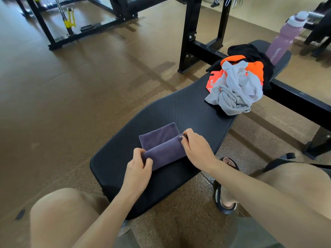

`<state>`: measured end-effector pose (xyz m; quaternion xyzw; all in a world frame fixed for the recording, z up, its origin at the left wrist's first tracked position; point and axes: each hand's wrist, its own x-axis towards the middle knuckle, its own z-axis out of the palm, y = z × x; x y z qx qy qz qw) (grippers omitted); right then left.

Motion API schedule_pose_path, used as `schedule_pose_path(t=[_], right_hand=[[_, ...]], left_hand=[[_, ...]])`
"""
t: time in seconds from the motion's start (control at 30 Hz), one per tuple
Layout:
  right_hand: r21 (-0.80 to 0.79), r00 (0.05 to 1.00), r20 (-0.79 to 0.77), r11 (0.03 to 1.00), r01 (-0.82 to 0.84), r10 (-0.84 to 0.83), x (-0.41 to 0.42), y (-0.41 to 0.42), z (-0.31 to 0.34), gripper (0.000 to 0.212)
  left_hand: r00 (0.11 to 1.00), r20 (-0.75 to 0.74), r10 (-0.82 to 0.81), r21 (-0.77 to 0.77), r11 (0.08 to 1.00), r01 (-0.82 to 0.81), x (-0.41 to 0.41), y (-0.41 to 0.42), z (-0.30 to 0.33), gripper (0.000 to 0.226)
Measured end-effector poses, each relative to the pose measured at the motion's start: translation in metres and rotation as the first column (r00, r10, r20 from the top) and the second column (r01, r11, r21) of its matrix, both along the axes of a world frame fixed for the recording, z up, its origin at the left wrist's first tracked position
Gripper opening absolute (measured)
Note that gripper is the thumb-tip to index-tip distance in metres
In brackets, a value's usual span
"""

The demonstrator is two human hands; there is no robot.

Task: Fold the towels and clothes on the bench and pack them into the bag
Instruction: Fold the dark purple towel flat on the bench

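On bench (188, 111), both hands, left hand (138, 164) and right hand (196, 149), apparently pinch purple towel (161, 145).

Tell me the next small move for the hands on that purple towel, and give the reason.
Probably carry the raised flap forward and lay it flat over the far half. The left hand and right hand each pinch an end of the purple towel, whose near part stands up as a fold while the rest lies flat on the bench. The pile of clothes is still unfolded.
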<state>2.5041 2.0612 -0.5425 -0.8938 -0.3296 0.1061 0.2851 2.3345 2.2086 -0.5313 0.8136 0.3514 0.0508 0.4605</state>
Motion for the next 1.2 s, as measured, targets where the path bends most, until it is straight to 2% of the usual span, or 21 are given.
schedule_pose_path(t=[0.17,0.47,0.67,0.8,0.93,1.1,1.13,1.2], right_hand=[[-0.17,0.998,0.061,0.985,0.024,-0.014,0.0,0.001,-0.014,0.023],[-0.339,0.973,0.226,0.94,0.044,0.036,0.001,0.014,-0.022,0.033],[-0.324,0.96,0.273,0.946,0.028,0.065,0.0,0.01,-0.024,0.032],[-0.3,0.944,0.312,0.954,-0.009,0.106,-0.001,0.007,-0.025,0.032],[-0.353,0.932,0.336,0.935,-0.005,0.133,-0.002,0.011,-0.027,0.035],[-0.369,0.958,0.282,0.928,0.052,0.059,-0.002,0.018,-0.024,0.034],[-0.356,0.957,0.287,0.932,0.07,0.038,-0.002,0.019,-0.025,0.033],[-0.326,0.918,0.391,0.943,0.066,0.071,-0.005,0.019,-0.027,0.023]], left_hand=[[1.0,0.001,0.028,0.067,0.997,-0.028,0.003,-0.004,-0.006,0.009],[0.993,-0.064,0.1,0.19,0.978,-0.086,0.009,-0.013,-0.009,0.012],[0.992,-0.016,0.121,0.129,0.985,-0.118,0.005,-0.016,-0.004,0.011],[0.99,-0.047,0.136,0.092,0.987,-0.131,0.003,-0.023,-0.003,0.007],[0.986,-0.084,0.141,0.188,0.974,-0.124,0.005,-0.025,-0.005,0.007],[0.983,-0.146,0.116,0.192,0.978,-0.087,0.005,-0.022,-0.012,0.01],[0.982,-0.158,0.099,0.221,0.973,-0.062,0.005,-0.022,-0.012,0.015],[0.98,-0.194,0.045,0.338,0.941,0.023,0.007,-0.021,-0.016,0.03]])
